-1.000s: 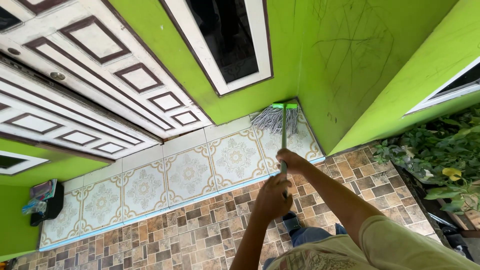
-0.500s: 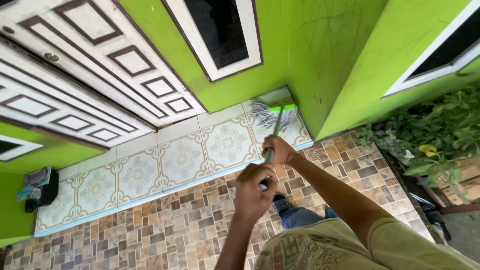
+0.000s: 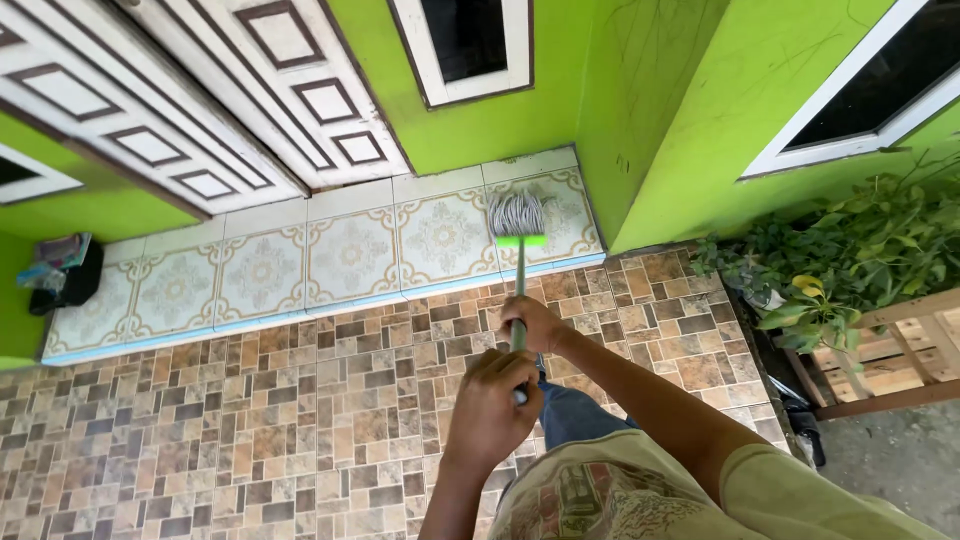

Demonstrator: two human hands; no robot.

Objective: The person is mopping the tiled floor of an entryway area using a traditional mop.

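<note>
We see both hands wrapped around the green mop handle [image 3: 520, 300]. The right hand [image 3: 535, 323] is the forward grip, fingers curled fully round the shaft with no gap showing; the left hand [image 3: 493, 405] is the rear grip, closed in a fist over the handle's near end, just behind the right and nearly touching it.

Ahead of the forward grip the shaft runs straight out to the mop's green head bar [image 3: 521, 241], and beyond that bar the grey string strands [image 3: 516, 212] lie spread on the patterned cream tiles [image 3: 350, 255] of the raised step — resting near the corner where the green wall [image 3: 650, 110] turns. Farther beyond the strands stands a white-framed window [image 3: 470, 50]; off to the left of the grips, well apart, is the white panelled door [image 3: 250, 90].

Below both grips lies the brown mosaic floor [image 3: 250, 420]. To the right of the grips, well apart, leafy plants [image 3: 850, 260] sit above a wooden pallet [image 3: 890, 350].
</note>
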